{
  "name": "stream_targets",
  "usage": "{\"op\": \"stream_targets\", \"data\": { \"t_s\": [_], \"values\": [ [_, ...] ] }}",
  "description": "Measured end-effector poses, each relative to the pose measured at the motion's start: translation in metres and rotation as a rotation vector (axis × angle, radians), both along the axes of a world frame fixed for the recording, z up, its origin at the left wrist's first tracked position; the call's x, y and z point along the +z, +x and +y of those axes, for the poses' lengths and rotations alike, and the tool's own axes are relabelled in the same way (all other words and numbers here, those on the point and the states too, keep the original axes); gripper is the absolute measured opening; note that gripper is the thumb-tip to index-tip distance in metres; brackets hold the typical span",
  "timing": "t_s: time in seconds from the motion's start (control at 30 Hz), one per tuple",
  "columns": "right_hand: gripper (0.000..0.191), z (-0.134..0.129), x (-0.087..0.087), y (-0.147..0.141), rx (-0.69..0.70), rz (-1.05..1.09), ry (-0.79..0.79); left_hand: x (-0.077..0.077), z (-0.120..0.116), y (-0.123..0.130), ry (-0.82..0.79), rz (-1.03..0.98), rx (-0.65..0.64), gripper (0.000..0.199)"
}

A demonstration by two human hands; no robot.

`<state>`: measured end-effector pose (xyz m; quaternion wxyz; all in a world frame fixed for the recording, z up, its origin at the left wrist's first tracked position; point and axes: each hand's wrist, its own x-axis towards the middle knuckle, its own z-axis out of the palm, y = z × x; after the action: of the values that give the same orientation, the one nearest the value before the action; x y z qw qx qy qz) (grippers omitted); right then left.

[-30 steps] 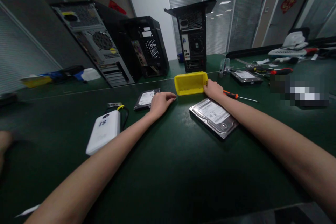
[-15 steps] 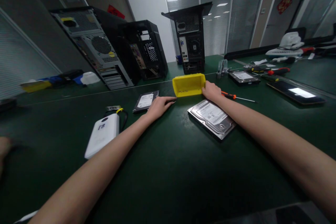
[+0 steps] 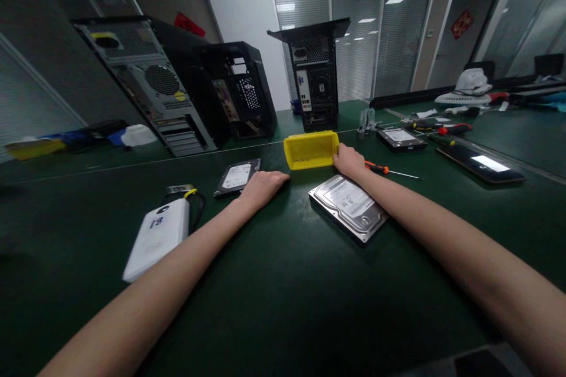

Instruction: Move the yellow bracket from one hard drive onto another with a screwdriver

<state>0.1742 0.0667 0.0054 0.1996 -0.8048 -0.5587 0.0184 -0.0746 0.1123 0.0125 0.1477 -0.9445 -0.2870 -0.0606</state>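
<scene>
A yellow plastic bin (image 3: 312, 150) is tipped towards me, its hollow side facing me and small bits along its lower inside. My right hand (image 3: 349, 161) is closed on the bin's right end. My left hand (image 3: 265, 185) is low over the table just left of the bin, fingers together and pointing right; whatever they may hold is hidden. Behind that hand lies a black hard drive (image 3: 237, 177) with a white label. Under my right forearm is a silver hard drive (image 3: 349, 206), label up. An orange-handled screwdriver (image 3: 389, 171) lies beyond my right wrist.
Computer cases (image 3: 315, 76) stand along the back, two more at left. A white power bank (image 3: 158, 238) with a cable lies near my left forearm. At right are a dark phone (image 3: 480, 164), another hard drive (image 3: 401, 137), a clear container (image 3: 367, 122) and red-handled pliers (image 3: 457, 129).
The view has shifted slightly, moving the scene left and down. My left fingers look closer together. My right hand keeps its hold on the bin. A blurred hand at the left edge has gone from view.
</scene>
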Motion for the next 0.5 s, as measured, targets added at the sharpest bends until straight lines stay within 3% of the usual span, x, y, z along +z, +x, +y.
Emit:
{"op": "stream_targets", "data": {
  "t_s": [0.13, 0.27, 0.37, 0.43, 0.5],
  "values": [
    [0.042, -0.016, 0.013, 0.014, 0.093, -0.111, 0.047, 0.004, -0.001, -0.002, -0.028, -0.002, 0.007, 0.033],
    [0.052, -0.06, 0.016, 0.069, 0.084, -0.265, 0.115, 0.004, -0.001, -0.003, -0.071, -0.073, 0.011, 0.036],
    [0.064, -0.102, 0.002, 0.139, -0.133, -0.396, -0.01, 0.002, -0.002, -0.001, -0.092, -0.126, 0.042, 0.036],
    [0.07, -0.133, -0.015, 0.19, -0.297, -0.334, -0.159, 0.001, -0.003, 0.0, -0.095, -0.149, 0.071, 0.033],
    [0.073, -0.167, -0.036, 0.235, -0.382, -0.286, -0.195, -0.001, -0.004, 0.001, -0.088, -0.165, 0.086, 0.031]
  ]
}}
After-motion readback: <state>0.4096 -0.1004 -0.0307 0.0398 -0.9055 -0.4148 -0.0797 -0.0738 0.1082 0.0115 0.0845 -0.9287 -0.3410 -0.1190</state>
